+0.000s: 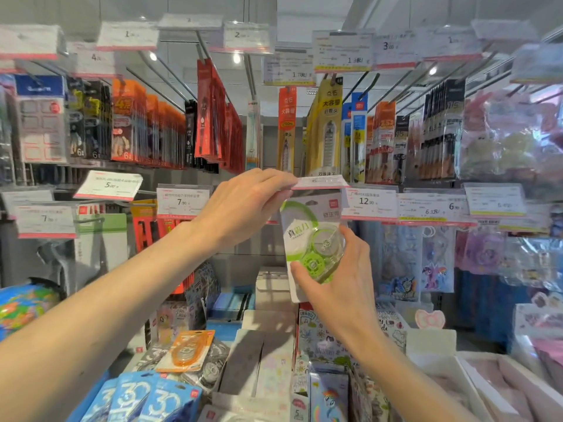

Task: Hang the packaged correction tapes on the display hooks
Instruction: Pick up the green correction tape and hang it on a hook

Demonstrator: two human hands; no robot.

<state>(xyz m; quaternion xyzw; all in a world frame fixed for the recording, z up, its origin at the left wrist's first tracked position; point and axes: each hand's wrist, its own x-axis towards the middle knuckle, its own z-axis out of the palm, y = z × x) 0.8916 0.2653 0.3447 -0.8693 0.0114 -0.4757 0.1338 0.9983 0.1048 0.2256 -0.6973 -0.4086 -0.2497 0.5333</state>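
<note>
My right hand (341,278) grips a packaged green correction tape (310,239) by its lower part, holding it upright in front of the display, just under a flipped-up price tag (323,181). My left hand (243,205) pinches that tag's left end and holds it lifted. The hook behind the tag is hidden. An orange packaged correction tape (185,351) lies on top of the goods below at the left, with blue correction tape packs (152,400) in front of it.
Rows of hooks with hanging stationery packs and price tags (182,202) fill the wall around my hands. A globe (24,306) sits at the left. Boxes of stickers and notebooks (329,388) crowd the shelf below.
</note>
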